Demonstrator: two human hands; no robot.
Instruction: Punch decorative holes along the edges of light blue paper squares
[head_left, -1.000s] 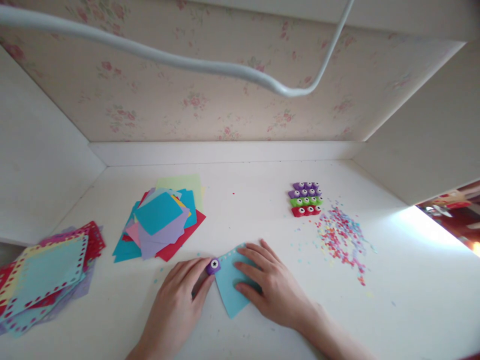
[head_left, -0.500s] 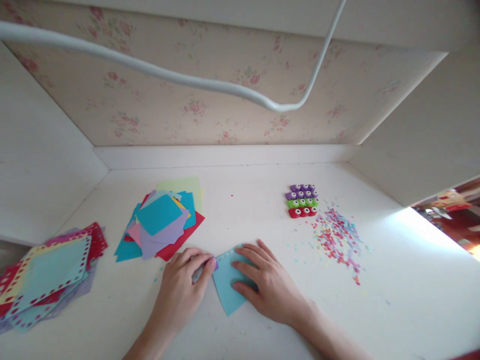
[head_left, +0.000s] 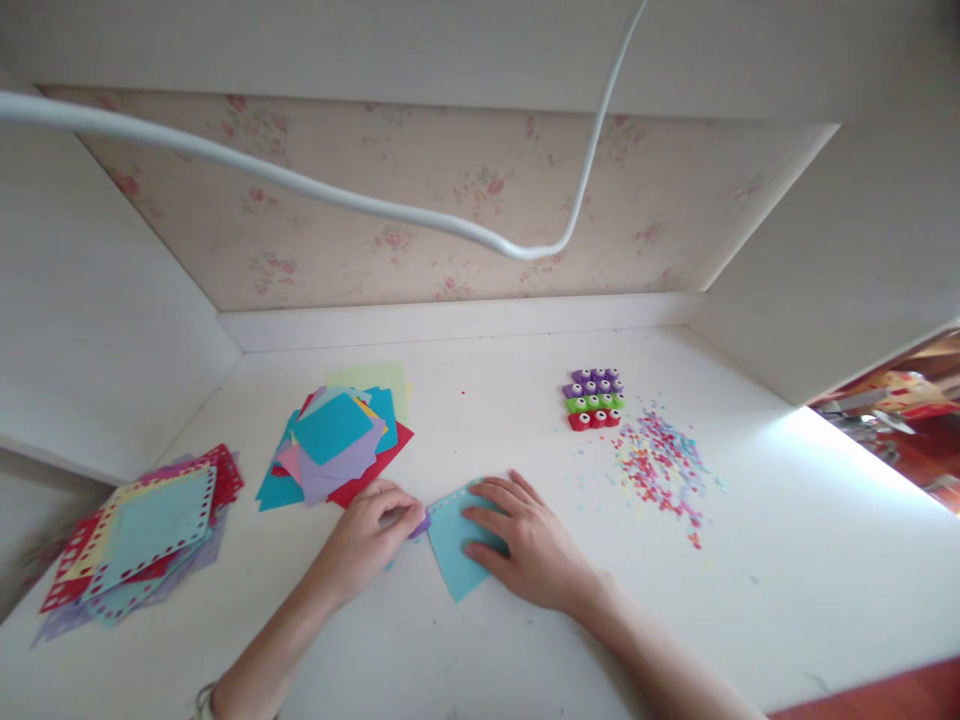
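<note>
Between the thumb and fingers of my left hand is a small purple craft punch, mostly covered by the fingers. It sits at the upper left corner of a light blue sheet of paper. Small punched holes run along that sheet's top edge. My right hand lies over the sheet's right part with its fingers spread, pressing it on the white table. A few blue paper bits lie just below the punch.
Plain coloured paper is piled behind my left hand. Farther left lies a stack of hole-edged sheets. Rows of purple, green and red punches stand at the back right, beside scattered confetti. A white cable crosses above.
My left thumb has come over the punch, then eased back to its side, still gripping it. The right hand stays on the sheet. The camera view has tilted and shifted.
</note>
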